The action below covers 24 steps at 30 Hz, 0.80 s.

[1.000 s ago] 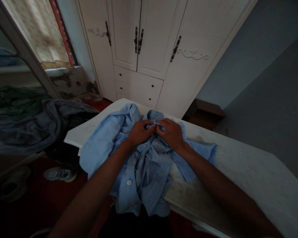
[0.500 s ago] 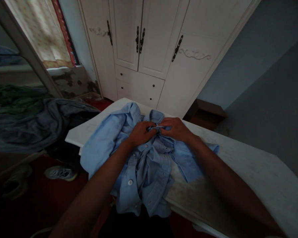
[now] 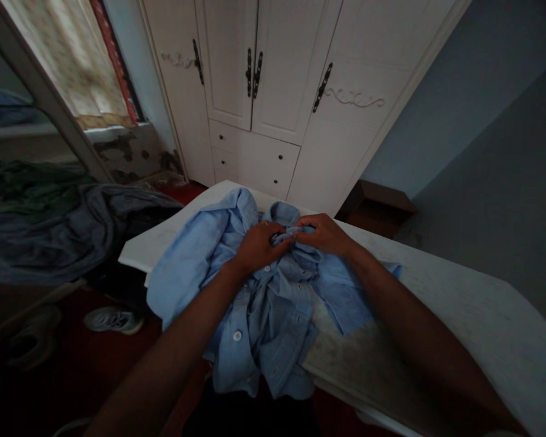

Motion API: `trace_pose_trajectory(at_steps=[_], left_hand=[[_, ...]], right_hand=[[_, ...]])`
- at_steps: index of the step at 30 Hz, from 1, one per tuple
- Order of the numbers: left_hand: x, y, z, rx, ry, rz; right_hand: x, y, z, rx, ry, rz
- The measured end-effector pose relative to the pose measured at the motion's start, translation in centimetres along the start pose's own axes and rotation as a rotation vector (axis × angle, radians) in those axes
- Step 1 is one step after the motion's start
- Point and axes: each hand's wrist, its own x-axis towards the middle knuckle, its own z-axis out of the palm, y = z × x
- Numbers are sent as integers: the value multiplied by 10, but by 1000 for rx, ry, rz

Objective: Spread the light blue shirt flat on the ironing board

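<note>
A light blue button-up shirt (image 3: 182,267) lies rumpled over the white table (image 3: 441,297), its lower front hanging past the near edge. My left hand (image 3: 261,246) pinches the shirt's front near the collar (image 3: 283,212). Close beside it on the right, my right hand (image 3: 323,235) grips the facing front edge, thumb and fingers closed on the cloth. The fingertips of both hands nearly meet. Any button between them is hidden. Lower down, the front hangs apart, with a white button (image 3: 237,335) on the left edge and buttonholes on the right one.
A white wardrobe (image 3: 273,73) stands behind the table. Grey and green clothes (image 3: 73,224) are heaped at the left, above a shoe (image 3: 113,320) on the red floor. A brown open box-like shelf (image 3: 377,206) sits by the far wall.
My left fingers and thumb have shifted slightly right, closer to the right hand. The cloth between the hands has bunched a little differently. The view has tilted slightly.
</note>
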Motion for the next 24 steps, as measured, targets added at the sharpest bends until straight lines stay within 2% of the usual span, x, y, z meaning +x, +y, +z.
trace_pose_trajectory(at_steps=[3, 8, 11, 18, 24], left_hand=[[0, -2, 0, 59, 4, 22], [0, -4, -3, 191, -170, 151], [0, -5, -3, 220, -221, 170], [1, -8, -1, 161, -243, 72], [-2, -1, 3, 10, -291, 124]], right_hand=[[1, 2, 0, 2, 0, 14], [0, 5, 0, -9, -116, -11], [-1, 6, 1, -34, -136, -20], [-1, 9, 13, -40, 17, -72], [4, 33, 13, 33, 187, 93]])
